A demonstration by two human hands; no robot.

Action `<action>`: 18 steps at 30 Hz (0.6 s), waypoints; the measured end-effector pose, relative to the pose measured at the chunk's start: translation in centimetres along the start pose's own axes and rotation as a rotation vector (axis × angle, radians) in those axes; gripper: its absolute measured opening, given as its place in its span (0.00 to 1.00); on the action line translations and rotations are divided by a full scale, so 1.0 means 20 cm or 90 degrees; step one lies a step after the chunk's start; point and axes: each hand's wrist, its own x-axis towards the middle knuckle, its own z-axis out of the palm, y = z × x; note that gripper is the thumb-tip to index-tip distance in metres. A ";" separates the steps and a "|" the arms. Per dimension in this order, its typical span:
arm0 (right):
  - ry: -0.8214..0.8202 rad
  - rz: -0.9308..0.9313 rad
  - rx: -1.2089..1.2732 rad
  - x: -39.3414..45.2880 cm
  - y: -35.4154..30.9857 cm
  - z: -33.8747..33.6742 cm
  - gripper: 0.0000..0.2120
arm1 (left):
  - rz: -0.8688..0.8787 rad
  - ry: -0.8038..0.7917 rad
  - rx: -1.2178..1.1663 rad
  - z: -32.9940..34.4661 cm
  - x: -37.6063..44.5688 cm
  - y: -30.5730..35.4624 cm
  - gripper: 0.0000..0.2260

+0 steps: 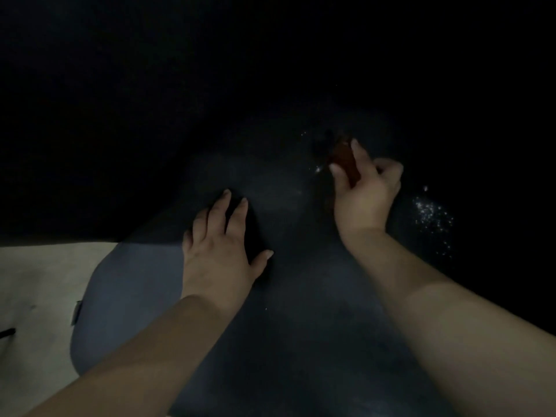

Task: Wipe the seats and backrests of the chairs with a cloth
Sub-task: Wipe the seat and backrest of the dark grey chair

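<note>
Now right hand (365, 188) around cloth (346, 161) (reddish).

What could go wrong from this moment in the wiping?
Most of the dark chair seat lies in deep shadow, so patches could be missed, such as the glinting specks right of the right hand. That hand pinches only a small reddish cloth, giving little coverage. The left hand rests flat on the seat and may block or re-smudge that spot.

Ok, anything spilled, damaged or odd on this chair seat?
Yes: glinting white specks lie scattered on the dark seat, right of the right hand, which grips a reddish-brown cloth. Droplets or crumbs, too dim to tell. The left hand rests flat.
</note>
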 end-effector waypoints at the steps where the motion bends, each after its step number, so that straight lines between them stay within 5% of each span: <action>1: -0.003 -0.011 -0.003 0.01 -0.04 0.03 0.24 | 0.002 -0.001 -0.001 0.00 0.00 0.00 0.40; 5: -0.146 -0.257 -0.025 -0.15 -0.06 0.00 0.24 | 0.002 -0.007 -0.002 -0.01 0.00 -0.01 0.40; 7: -0.169 -0.285 -0.039 -0.14 0.01 -0.06 0.24 | 0.004 -0.006 -0.003 -0.01 0.00 -0.01 0.40; 11: -0.034 -0.053 -0.027 0.10 0.05 -0.03 0.23 | 0.008 -0.012 -0.001 -0.01 0.00 -0.03 0.40; 13: -0.036 -0.031 -0.024 0.07 -0.02 0.01 0.23 | 0.010 -0.017 0.005 -0.01 0.00 -0.03 0.40; 18: -0.217 -0.335 -0.037 -0.17 -0.04 -0.03 0.25 | 0.009 -0.021 0.004 0.00 0.00 -0.03 0.40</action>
